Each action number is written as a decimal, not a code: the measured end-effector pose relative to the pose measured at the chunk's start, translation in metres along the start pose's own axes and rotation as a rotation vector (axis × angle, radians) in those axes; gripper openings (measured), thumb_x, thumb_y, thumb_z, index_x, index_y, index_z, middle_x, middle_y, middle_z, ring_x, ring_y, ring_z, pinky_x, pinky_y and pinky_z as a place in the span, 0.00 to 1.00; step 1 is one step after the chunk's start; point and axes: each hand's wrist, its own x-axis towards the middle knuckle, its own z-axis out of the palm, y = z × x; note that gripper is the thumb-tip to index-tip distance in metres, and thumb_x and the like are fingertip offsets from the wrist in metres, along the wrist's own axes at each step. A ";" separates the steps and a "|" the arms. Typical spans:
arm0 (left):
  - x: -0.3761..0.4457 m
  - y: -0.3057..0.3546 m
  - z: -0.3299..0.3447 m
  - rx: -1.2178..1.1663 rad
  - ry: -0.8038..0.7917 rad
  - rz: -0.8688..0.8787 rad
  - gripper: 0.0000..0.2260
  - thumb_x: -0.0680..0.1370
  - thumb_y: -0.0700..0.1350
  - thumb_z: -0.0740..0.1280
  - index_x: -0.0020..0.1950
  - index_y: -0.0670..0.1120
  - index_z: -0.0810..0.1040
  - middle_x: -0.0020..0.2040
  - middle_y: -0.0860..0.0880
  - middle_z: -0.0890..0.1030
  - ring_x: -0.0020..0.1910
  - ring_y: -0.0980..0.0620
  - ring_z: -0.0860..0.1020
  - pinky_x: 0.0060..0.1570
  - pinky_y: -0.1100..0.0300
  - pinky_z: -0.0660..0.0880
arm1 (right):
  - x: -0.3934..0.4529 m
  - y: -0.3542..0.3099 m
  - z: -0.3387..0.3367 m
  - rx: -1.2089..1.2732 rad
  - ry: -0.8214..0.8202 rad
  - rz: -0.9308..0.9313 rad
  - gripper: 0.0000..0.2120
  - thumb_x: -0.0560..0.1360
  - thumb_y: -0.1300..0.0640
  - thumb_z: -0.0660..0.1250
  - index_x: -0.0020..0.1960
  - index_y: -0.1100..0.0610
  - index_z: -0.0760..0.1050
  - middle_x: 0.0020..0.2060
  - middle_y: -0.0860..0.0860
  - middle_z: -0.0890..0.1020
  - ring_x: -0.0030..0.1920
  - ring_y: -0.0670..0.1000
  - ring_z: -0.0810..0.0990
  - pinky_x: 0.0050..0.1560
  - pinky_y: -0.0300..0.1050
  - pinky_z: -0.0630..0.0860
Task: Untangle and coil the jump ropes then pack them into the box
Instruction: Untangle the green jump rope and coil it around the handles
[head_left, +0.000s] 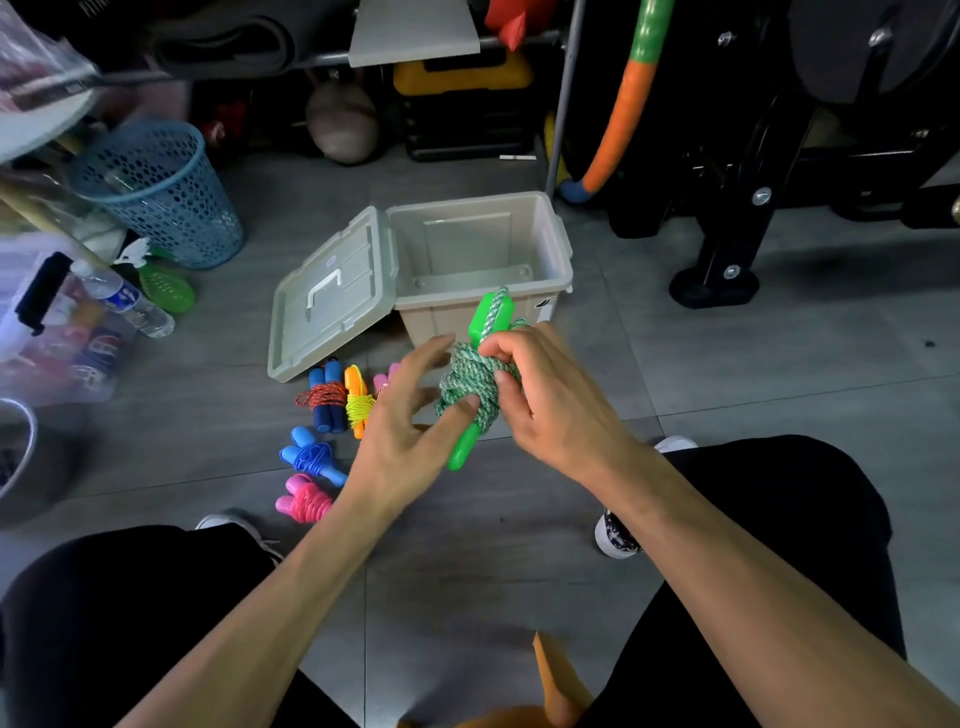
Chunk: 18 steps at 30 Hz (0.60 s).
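A green jump rope (467, 379) with bright green handles is wound into a bundle in front of the box. My right hand (540, 395) grips the bundle, fingers curled round the green-white cord. My left hand (400, 431) has spread fingers, and its thumb presses on the lower coils. The beige plastic box (550, 260) stands open and empty on the floor, its lid (332, 296) hanging to the left. Coiled ropes lie on the floor left of my hands: a dark blue-handled one (324, 400), an orange-yellow one (357, 402), a blue one (311, 457) and a pink one (306, 501).
A blue mesh basket (161, 192) stands at the left, with a water bottle (124, 301) and a green object near it. Black exercise equipment (753, 182) and an orange-green foam hoop fill the right back. My knees frame the grey tiled floor.
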 end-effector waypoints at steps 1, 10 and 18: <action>0.002 0.005 -0.002 -0.108 -0.051 -0.078 0.23 0.71 0.55 0.69 0.66 0.58 0.73 0.58 0.47 0.78 0.58 0.51 0.78 0.57 0.45 0.77 | 0.001 -0.001 -0.002 0.013 0.016 -0.012 0.11 0.75 0.69 0.64 0.57 0.62 0.73 0.51 0.47 0.74 0.51 0.53 0.73 0.53 0.40 0.70; 0.005 0.025 0.006 -0.416 0.017 -0.246 0.09 0.79 0.38 0.65 0.58 0.47 0.77 0.48 0.38 0.81 0.43 0.42 0.82 0.39 0.51 0.79 | 0.005 -0.003 0.006 0.087 0.221 0.108 0.13 0.71 0.63 0.74 0.55 0.63 0.79 0.44 0.54 0.81 0.44 0.48 0.79 0.48 0.42 0.77; 0.002 0.028 0.013 -0.426 0.051 -0.212 0.10 0.79 0.38 0.64 0.59 0.47 0.77 0.43 0.49 0.81 0.42 0.51 0.81 0.38 0.52 0.79 | 0.005 -0.011 0.016 0.168 0.357 0.280 0.15 0.71 0.60 0.75 0.56 0.62 0.82 0.48 0.53 0.83 0.46 0.50 0.83 0.52 0.40 0.78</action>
